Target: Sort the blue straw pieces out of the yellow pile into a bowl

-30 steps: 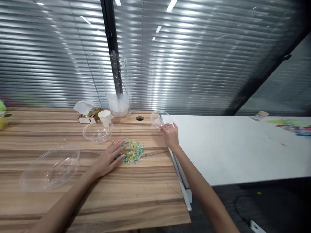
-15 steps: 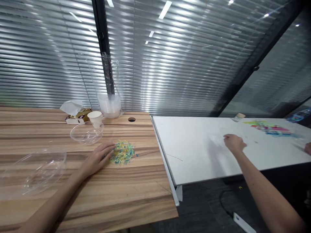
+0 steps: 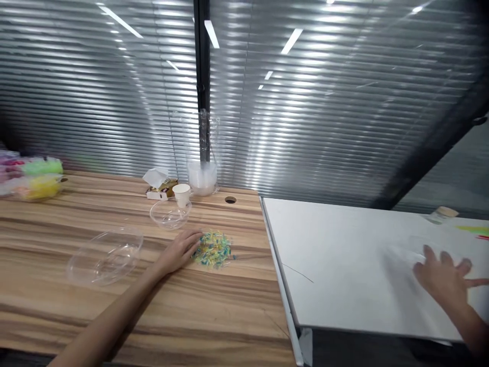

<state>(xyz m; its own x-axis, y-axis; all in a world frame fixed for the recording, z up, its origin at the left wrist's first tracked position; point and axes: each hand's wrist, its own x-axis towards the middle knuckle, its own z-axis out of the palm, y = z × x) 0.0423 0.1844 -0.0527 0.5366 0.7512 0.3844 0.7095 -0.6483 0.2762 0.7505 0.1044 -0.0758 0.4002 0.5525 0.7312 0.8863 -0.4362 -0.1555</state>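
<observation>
My left hand [image 3: 179, 253] lies on the wood-grain table, fingers stretched out and open, fingertips at the left edge of a loose pile of small yellow, blue and pale green cut pieces [image 3: 214, 248]. Over the white table, my right hand [image 3: 443, 278] is blurred but open, with its fingers apart. Close to its fingertips is a faint clear plastic container [image 3: 416, 244]; whether they touch, I cannot tell. Left of my left hand sit a large clear plastic bowl [image 3: 107, 257] and a smaller clear bowl [image 3: 170, 219].
A paper cup [image 3: 182, 194], a tissue box [image 3: 162, 189] and stacked clear containers [image 3: 202, 178] in a bag stand toward the blinds. Bagged colourful bits [image 3: 38, 178] lie far left. A cork-topped jar [image 3: 441, 215] stands on the white table [image 3: 340, 255], beyond the gap between tables.
The view has swung left, bringing the bagged bits into sight. My right hand has gone from closed beside the clear container to spread fingers. My left hand stays at the pile.
</observation>
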